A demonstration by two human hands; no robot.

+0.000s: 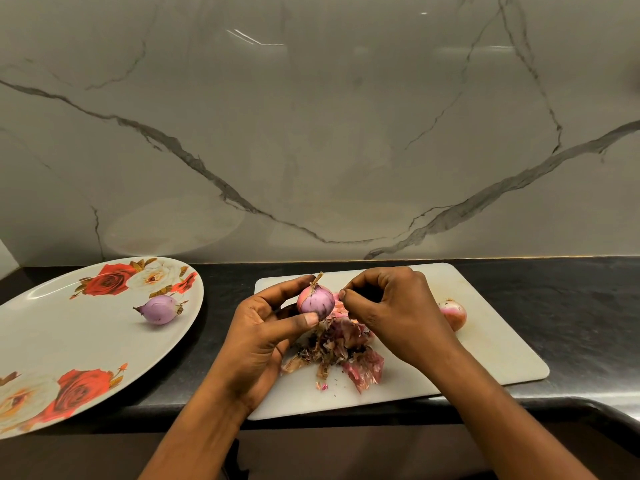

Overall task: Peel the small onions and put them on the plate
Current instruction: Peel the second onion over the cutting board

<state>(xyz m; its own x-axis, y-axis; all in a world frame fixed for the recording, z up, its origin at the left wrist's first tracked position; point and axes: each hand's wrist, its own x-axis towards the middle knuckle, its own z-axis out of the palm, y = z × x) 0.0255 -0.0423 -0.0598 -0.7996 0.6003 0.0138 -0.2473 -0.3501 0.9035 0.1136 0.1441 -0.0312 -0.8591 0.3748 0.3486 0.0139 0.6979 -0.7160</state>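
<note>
Left hand (273, 327) grips the small purple onion (316, 301), stem up; right hand's (388, 306) curled fingers (349, 293) pinch its right flank.

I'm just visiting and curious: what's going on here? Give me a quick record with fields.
Activity: peeling onions by hand
Left hand: grips small onion, dry stem up
Right hand: fingers pinch at that onion's skin
Plate: holds one peeled onion
Cutting board: skin pile, plus another onion partly behind the right hand
</note>
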